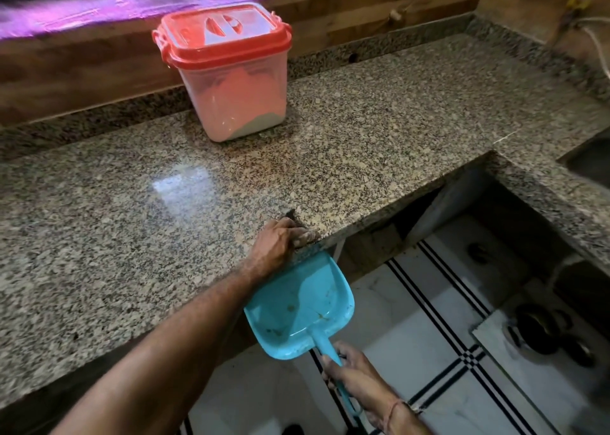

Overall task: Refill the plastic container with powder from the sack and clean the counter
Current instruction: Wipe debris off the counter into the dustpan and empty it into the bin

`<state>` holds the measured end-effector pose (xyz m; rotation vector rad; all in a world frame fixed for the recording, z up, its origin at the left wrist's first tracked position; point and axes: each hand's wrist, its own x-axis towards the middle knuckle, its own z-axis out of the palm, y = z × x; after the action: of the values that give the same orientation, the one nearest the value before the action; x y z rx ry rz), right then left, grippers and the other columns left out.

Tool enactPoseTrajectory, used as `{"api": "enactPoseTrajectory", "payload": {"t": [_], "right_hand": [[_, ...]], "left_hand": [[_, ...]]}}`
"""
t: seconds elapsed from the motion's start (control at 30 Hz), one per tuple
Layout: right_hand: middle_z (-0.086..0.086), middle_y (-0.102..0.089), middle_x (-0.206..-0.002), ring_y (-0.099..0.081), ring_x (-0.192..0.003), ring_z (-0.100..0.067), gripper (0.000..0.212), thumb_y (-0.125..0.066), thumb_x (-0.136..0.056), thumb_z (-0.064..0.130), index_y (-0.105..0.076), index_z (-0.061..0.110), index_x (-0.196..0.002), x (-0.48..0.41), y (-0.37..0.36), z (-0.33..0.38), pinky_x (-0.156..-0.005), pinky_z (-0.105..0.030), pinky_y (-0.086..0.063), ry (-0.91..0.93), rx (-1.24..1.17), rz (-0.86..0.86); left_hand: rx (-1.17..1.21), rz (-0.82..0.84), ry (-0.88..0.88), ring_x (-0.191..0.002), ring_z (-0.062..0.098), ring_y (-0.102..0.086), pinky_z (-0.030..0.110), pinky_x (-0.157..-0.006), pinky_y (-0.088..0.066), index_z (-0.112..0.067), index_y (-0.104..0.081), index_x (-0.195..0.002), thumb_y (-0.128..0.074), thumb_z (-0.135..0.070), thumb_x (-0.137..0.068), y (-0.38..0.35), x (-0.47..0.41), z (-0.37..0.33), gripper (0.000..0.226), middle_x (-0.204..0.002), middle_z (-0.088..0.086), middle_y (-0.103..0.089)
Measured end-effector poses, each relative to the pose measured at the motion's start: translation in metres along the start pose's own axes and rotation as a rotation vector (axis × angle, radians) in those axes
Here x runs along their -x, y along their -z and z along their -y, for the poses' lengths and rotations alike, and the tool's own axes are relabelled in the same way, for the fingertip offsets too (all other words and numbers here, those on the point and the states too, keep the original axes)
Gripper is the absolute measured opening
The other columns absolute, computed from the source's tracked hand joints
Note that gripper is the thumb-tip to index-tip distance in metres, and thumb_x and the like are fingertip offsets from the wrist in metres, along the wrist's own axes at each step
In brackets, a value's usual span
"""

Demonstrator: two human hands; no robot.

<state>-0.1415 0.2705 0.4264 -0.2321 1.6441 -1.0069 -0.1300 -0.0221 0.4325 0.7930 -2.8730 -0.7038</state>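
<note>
A clear plastic container (231, 81) with a red lid clipped on stands at the back of the granite counter (132, 220), with pale powder low inside. My left hand (280, 240) rests at the counter's front edge, closed on a small dark brush (293, 217) that is mostly hidden; the fingers are dusted white. Just below that edge hangs a turquoise dustpan (300, 302), its mouth against the counter lip. My right hand (353, 375) grips the dustpan's handle. A few specks lie in the pan. No sack is in view.
The counter turns an L to the right, where a dark sink (591, 167) edge shows. Wooden wall panelling runs behind. Below lies white tiled floor (412, 319) with black stripes, and dark round items (541, 332) sit lower right.
</note>
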Motion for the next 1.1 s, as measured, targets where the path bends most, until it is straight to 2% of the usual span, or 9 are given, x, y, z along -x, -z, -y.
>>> {"api": "enactPoseTrajectory", "payload": {"t": [0.1,0.2,0.27,0.37,0.47,0.7,0.9,1.0,1.1], "right_hand": [[-0.002,-0.064,-0.077,-0.058,-0.064,-0.004,0.022,-0.059,-0.101,0.018,-0.059,0.006,-0.118,0.003,0.005,0.001,-0.062,-0.016,-0.048,0.013,-0.002,0.011],[-0.003,-0.064,-0.078,-0.06,-0.068,-0.005,0.024,-0.06,-0.1,0.017,-0.058,0.002,-0.119,0.003,0.013,0.0,-0.067,-0.019,-0.05,0.041,0.017,0.014],[-0.004,-0.063,-0.078,-0.059,-0.068,-0.005,0.024,-0.06,-0.1,0.017,-0.057,0.002,-0.119,0.006,0.016,0.0,-0.067,-0.019,-0.05,0.044,0.009,0.021],[-0.002,-0.063,-0.076,-0.058,-0.064,-0.004,0.024,-0.059,-0.101,0.019,-0.057,0.001,-0.117,0.007,0.022,0.0,-0.064,-0.018,-0.049,0.044,0.011,0.039],[-0.002,-0.063,-0.077,-0.058,-0.066,-0.005,0.023,-0.058,-0.101,0.018,-0.058,0.002,-0.117,0.005,0.021,0.006,-0.063,-0.017,-0.049,0.044,0.033,0.044],[-0.004,-0.061,-0.078,-0.052,-0.058,-0.006,0.005,-0.056,-0.102,0.02,-0.06,0.017,-0.103,0.0,0.002,0.032,-0.049,-0.015,-0.043,-0.03,0.013,0.096],[-0.004,-0.061,-0.08,-0.054,-0.057,-0.004,0.004,-0.056,-0.102,0.021,-0.059,0.019,-0.098,-0.002,-0.003,0.043,-0.048,-0.015,-0.043,-0.034,0.024,0.131],[-0.003,-0.063,-0.079,-0.055,-0.058,-0.005,0.006,-0.057,-0.101,0.023,-0.06,0.018,-0.098,-0.005,-0.002,0.04,-0.048,-0.016,-0.044,-0.033,0.058,0.127],[-0.005,-0.063,-0.079,-0.055,-0.059,-0.006,0.008,-0.059,-0.1,0.022,-0.061,0.015,-0.1,-0.006,0.0,0.033,-0.049,-0.016,-0.045,-0.036,0.055,0.126]], "left_hand": [[0.006,-0.007,0.037,-0.106,0.017,-0.057,0.037,-0.092,-0.055,-0.02,-0.073,-0.125,-0.056,-0.032,-0.104,0.001,0.003,0.006,0.029,-0.122,0.0,-0.067],[0.014,0.038,0.161,-0.081,0.012,-0.059,0.025,-0.071,-0.052,-0.016,-0.069,-0.095,-0.059,-0.019,-0.103,0.008,-0.001,0.005,0.013,-0.104,0.008,-0.072],[0.037,0.084,0.25,-0.07,0.013,-0.057,0.022,-0.06,-0.046,-0.018,-0.066,-0.091,-0.06,-0.009,-0.1,0.016,-0.006,0.001,0.014,-0.094,0.008,-0.072],[0.097,0.089,0.343,-0.071,0.013,-0.058,0.019,-0.052,-0.04,-0.01,-0.072,-0.094,-0.06,-0.004,-0.098,0.026,-0.011,-0.008,0.014,-0.086,0.004,-0.067],[0.17,0.062,0.397,-0.073,0.018,-0.056,0.023,-0.052,-0.039,-0.017,-0.062,-0.068,-0.059,0.0,-0.096,0.027,-0.006,-0.008,0.033,-0.07,0.0,-0.06],[0.111,-0.057,0.334,-0.075,0.013,-0.063,0.014,-0.057,-0.04,-0.013,-0.076,-0.092,-0.067,-0.013,-0.096,0.014,0.033,-0.039,0.01,-0.087,0.001,-0.072],[0.276,-0.194,0.427,-0.082,0.01,-0.069,0.031,-0.076,-0.059,-0.013,-0.077,-0.094,-0.072,-0.015,-0.094,0.028,0.053,-0.038,0.005,-0.091,-0.004,-0.074],[0.488,-0.286,0.653,-0.083,0.017,-0.072,0.026,-0.063,-0.059,-0.007,-0.07,-0.113,-0.068,-0.006,-0.095,0.057,0.039,-0.011,0.018,-0.104,0.007,-0.075],[0.435,-0.388,0.677,-0.072,0.011,-0.065,0.02,-0.05,-0.047,-0.006,-0.068,-0.115,-0.061,-0.008,-0.1,0.072,0.028,-0.003,0.017,-0.104,0.006,-0.072]]}}
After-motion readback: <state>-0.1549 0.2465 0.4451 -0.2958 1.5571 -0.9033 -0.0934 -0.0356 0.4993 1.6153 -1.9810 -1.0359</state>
